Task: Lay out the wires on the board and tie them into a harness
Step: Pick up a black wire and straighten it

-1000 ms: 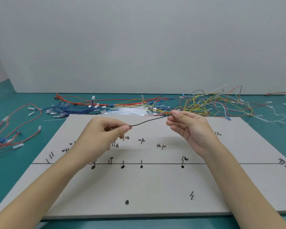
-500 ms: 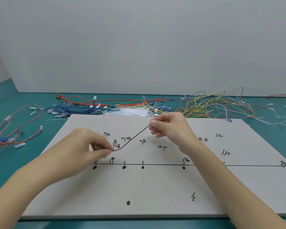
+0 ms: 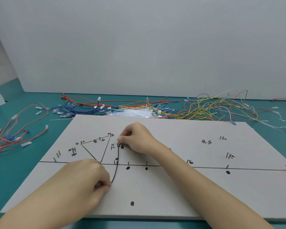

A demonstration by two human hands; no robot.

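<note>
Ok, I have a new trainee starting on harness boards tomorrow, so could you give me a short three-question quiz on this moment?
1. True or false: the black wire is held at both ends, one by the left hand, one by the right hand.
2. Where is the right hand holding its end? A) over the pile of loose wires B) at a pin on the board C) off the board's near edge
3. Fill in: the table under the board is ____ in colour.

Key: 1 true; 2 B; 3 teal.
</note>
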